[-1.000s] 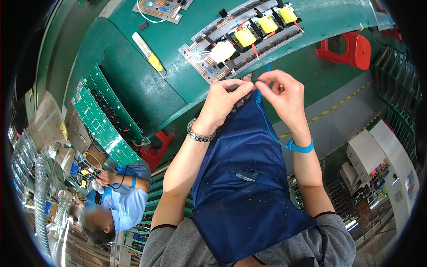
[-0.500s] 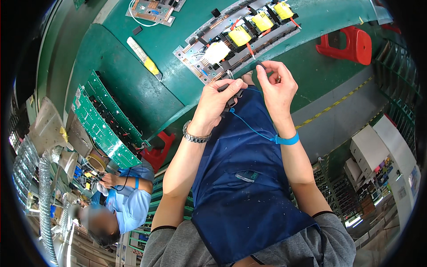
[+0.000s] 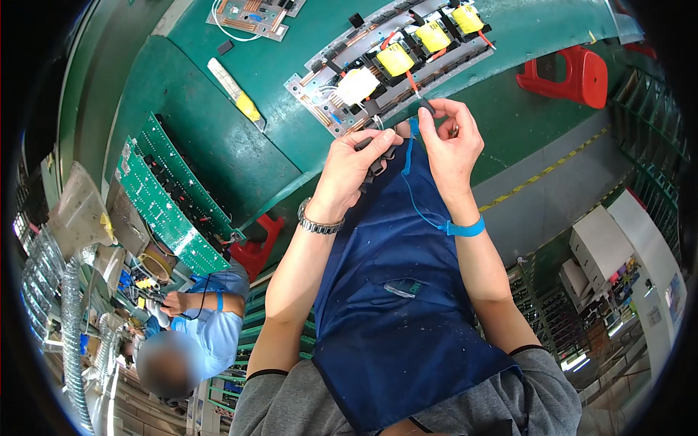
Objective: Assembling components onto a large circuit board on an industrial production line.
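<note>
My left hand (image 3: 358, 161) is closed around several small black sleeve-like pieces (image 3: 376, 168), held just off the near edge of the green bench. Between the thumb and fingertips of my right hand (image 3: 452, 138) is one more black sleeve (image 3: 427, 106). It sits at the tip of a red wire (image 3: 414, 83); whether the wire has entered it I cannot tell. That wire comes from a yellow-wrapped transformer (image 3: 395, 59) on a long circuit board assembly (image 3: 385, 94). A blue wrist strap (image 3: 466, 227) circles my right wrist, its cord hanging over my apron.
A yellow-handled knife (image 3: 246, 106) lies left of the assembly. Another circuit board (image 3: 254, 16) is at the far edge. Green boards (image 3: 171, 203) stand at the left, near a co-worker in a blue shirt (image 3: 218, 330). A red stool (image 3: 582, 76) stands beyond the bench, right.
The black sleeve in my right hand has come to the red wire's tip. The blue strap cord has swung upward beside my right hand. The co-worker's head and hands have shifted slightly.
</note>
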Demonstrator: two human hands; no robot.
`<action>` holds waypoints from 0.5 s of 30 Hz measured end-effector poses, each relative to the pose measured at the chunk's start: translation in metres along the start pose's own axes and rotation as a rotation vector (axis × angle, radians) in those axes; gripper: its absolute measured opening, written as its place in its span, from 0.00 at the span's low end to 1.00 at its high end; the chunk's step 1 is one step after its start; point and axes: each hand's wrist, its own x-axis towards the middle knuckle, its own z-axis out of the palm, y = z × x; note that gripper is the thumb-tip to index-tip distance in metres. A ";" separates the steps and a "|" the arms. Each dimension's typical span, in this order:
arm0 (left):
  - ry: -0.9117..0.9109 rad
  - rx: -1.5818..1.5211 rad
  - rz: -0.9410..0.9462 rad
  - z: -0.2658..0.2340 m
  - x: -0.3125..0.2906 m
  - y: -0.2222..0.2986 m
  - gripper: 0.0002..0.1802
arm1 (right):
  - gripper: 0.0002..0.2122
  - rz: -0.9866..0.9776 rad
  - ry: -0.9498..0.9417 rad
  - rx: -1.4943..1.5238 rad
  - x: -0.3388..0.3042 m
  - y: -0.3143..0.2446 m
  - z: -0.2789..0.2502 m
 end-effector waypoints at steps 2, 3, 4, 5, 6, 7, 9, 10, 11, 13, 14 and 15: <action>0.000 0.000 -0.003 0.000 0.000 0.000 0.15 | 0.08 -0.022 0.009 -0.001 -0.001 0.002 0.000; 0.000 0.000 -0.003 0.000 0.000 0.000 0.15 | 0.08 -0.022 0.009 -0.002 -0.001 0.002 0.000; -0.003 0.002 0.004 -0.001 0.001 -0.001 0.15 | 0.08 -0.022 0.011 0.006 -0.001 0.003 0.001; -0.006 0.004 0.010 -0.001 0.001 -0.001 0.15 | 0.08 -0.022 0.014 0.013 -0.001 0.003 0.001; -0.007 0.004 0.010 -0.001 0.001 -0.001 0.15 | 0.08 -0.022 0.014 0.013 -0.001 0.002 0.001; 0.002 0.007 0.008 -0.001 0.001 -0.001 0.15 | 0.08 -0.015 0.009 0.016 -0.001 0.000 0.001; 0.011 0.010 0.008 -0.001 0.000 0.000 0.15 | 0.08 -0.010 0.004 0.019 -0.001 -0.004 -0.001; -0.001 -0.003 0.007 -0.002 -0.001 0.001 0.15 | 0.08 -0.014 -0.014 0.015 -0.002 -0.008 -0.004; -0.011 -0.016 0.008 -0.002 -0.002 0.002 0.15 | 0.08 -0.020 -0.032 0.012 -0.002 -0.012 -0.006; -0.008 -0.029 0.015 -0.001 -0.006 0.007 0.15 | 0.08 -0.063 -0.113 0.000 0.006 -0.023 -0.014; -0.010 -0.042 0.018 -0.001 -0.007 0.009 0.15 | 0.08 -0.103 -0.190 -0.017 0.011 -0.031 -0.019; -0.008 -0.042 0.021 -0.002 -0.008 0.010 0.15 | 0.08 -0.106 -0.208 0.079 0.021 -0.042 -0.020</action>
